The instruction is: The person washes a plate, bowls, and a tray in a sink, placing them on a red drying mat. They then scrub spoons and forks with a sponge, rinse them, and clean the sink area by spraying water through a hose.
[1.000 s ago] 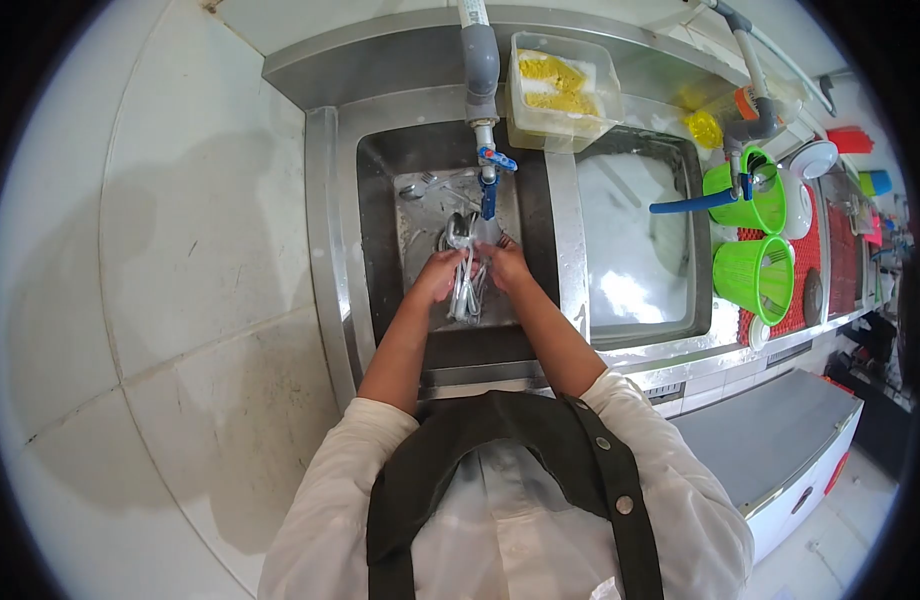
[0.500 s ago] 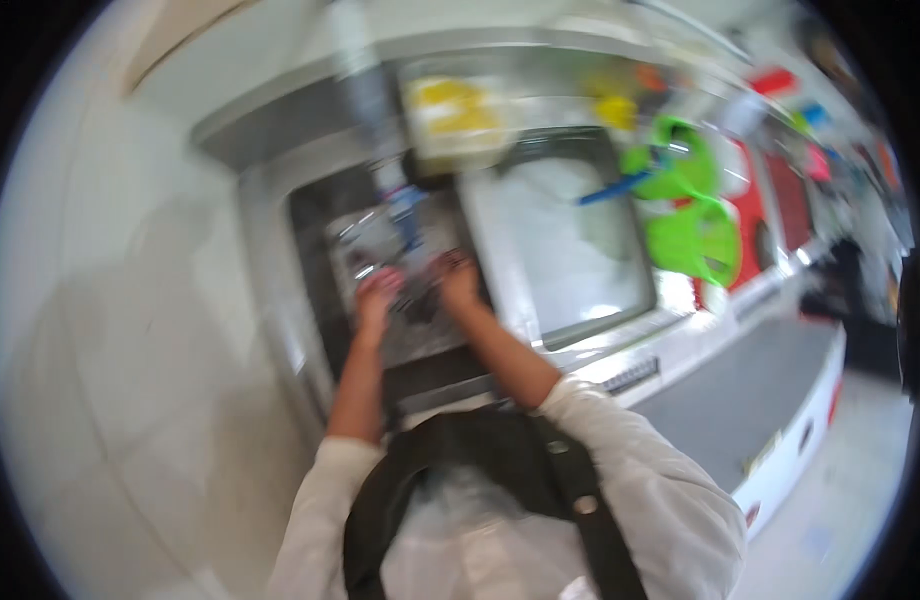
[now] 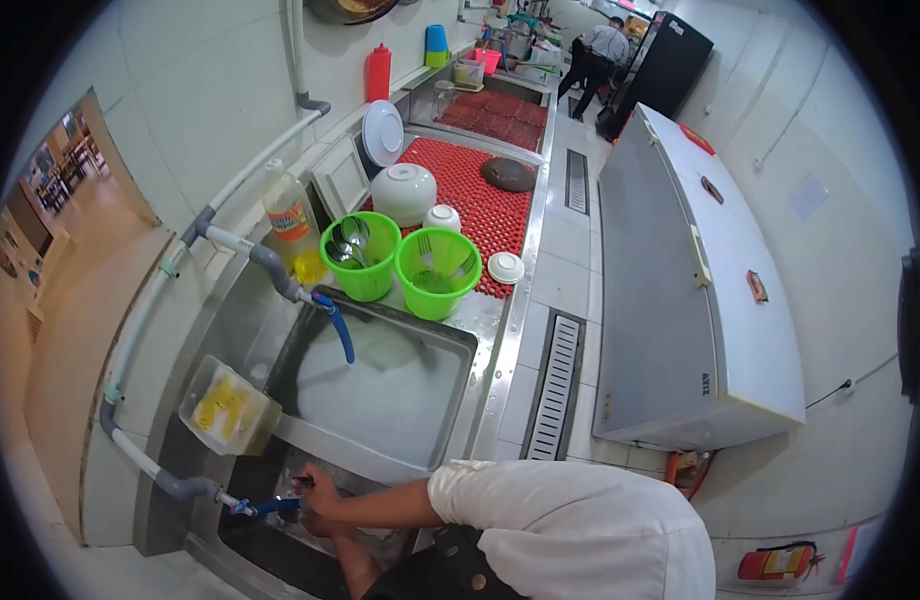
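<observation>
Reaching into the sink (image 3: 255,545), you have a small dark item (image 3: 303,482) at the fingertips of your right hand (image 3: 322,493), the nearer one; its long axis is unclear. The left hand (image 3: 323,524) is close by. I cannot tell either hand's grip. Count: one dark item, two blue hoses (image 3: 278,506), two green baskets (image 3: 368,284).

Steel worktop (image 3: 492,322): red mat (image 3: 508,215) laid on it, white bowl (image 3: 404,196) on mat, green baskets (image 3: 436,303) at near edge.
</observation>
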A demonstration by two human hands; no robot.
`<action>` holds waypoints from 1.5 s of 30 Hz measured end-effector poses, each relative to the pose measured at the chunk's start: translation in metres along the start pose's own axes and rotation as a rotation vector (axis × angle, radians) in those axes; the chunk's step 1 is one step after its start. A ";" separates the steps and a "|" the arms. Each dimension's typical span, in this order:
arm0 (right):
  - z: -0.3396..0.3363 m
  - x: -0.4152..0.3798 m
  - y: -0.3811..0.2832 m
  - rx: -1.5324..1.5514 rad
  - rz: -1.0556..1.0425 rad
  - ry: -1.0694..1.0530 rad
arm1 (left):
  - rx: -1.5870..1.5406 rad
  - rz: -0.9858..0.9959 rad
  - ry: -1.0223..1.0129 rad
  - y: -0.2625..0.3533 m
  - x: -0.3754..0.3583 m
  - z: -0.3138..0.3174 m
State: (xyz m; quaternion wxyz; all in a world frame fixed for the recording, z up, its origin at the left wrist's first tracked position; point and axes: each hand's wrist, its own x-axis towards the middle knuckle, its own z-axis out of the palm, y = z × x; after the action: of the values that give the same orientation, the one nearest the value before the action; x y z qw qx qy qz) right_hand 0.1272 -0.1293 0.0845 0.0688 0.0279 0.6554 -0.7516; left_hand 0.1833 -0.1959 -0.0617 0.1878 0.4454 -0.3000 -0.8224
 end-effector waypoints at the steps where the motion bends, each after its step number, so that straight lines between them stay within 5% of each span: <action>1: 0.000 -0.004 0.001 -0.026 0.048 0.076 | 0.024 0.006 0.051 0.000 -0.001 0.000; 5: -0.015 -0.007 -0.007 -0.109 -0.060 0.182 | 0.075 0.052 0.208 -0.009 -0.003 0.006; 7: -0.038 -0.007 -0.041 -0.174 0.086 0.081 | 0.097 0.088 0.283 -0.018 -0.002 0.005; 11: -0.098 0.020 -0.105 0.224 0.210 -0.174 | 0.198 0.216 0.465 -0.037 0.007 -0.024; 14: -0.165 0.058 -0.193 0.413 0.007 -0.252 | 0.266 0.323 0.540 -0.053 0.033 -0.047; 17: -0.225 0.102 -0.291 0.133 -0.183 0.000 | 0.067 0.068 0.303 -0.028 -0.017 -0.008; 20: -0.279 0.167 -0.322 0.022 -0.672 0.152 | 0.166 0.075 0.306 -0.030 -0.020 0.005; 24: -0.321 0.247 -0.284 -0.388 -0.464 0.325 | 0.146 0.009 0.318 -0.018 -0.034 0.045; 25: -0.334 0.281 -0.240 -0.433 -0.579 0.458 | 0.141 -0.015 0.384 -0.018 -0.031 0.049; 28: -0.342 0.296 -0.203 -0.505 -0.358 0.421 | 0.096 -0.107 0.277 -0.020 -0.018 0.037; 31: -0.330 0.272 -0.223 -0.707 -0.547 0.440 | 0.006 -0.072 0.280 -0.021 -0.019 0.031; 33: -0.325 0.259 -0.248 -0.792 -0.939 0.559 | 0.016 -0.106 0.132 -0.017 -0.033 0.039; 35: -0.309 0.237 -0.262 -0.774 -0.974 0.529 | 0.033 -0.092 0.144 -0.017 -0.036 0.037; 39: -0.245 0.147 -0.250 -0.449 -0.453 -0.177 | 0.361 -0.233 0.016 -0.016 -0.042 0.017; 41: -0.211 0.119 -0.193 -0.417 -0.411 -0.520 | 0.520 -0.308 -0.021 -0.008 -0.049 0.004; 42: -0.193 0.100 -0.164 -0.383 -0.009 -0.755 | 0.660 -0.433 -0.041 -0.002 -0.056 -0.006; 44: -0.159 0.059 -0.087 -0.517 0.148 -1.120 | 0.801 -0.558 -0.053 0.012 -0.071 -0.019; 45: -0.138 0.031 -0.058 -0.444 0.508 -1.195 | 0.754 -0.561 -0.085 0.022 -0.085 -0.022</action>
State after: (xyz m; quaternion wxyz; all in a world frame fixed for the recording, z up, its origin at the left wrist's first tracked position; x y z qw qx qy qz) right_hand 0.0812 0.0128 0.1183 0.5969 -0.2535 0.6167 -0.4463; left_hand 0.2476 -0.1708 -0.0035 -0.2292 0.5122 -0.4532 -0.6926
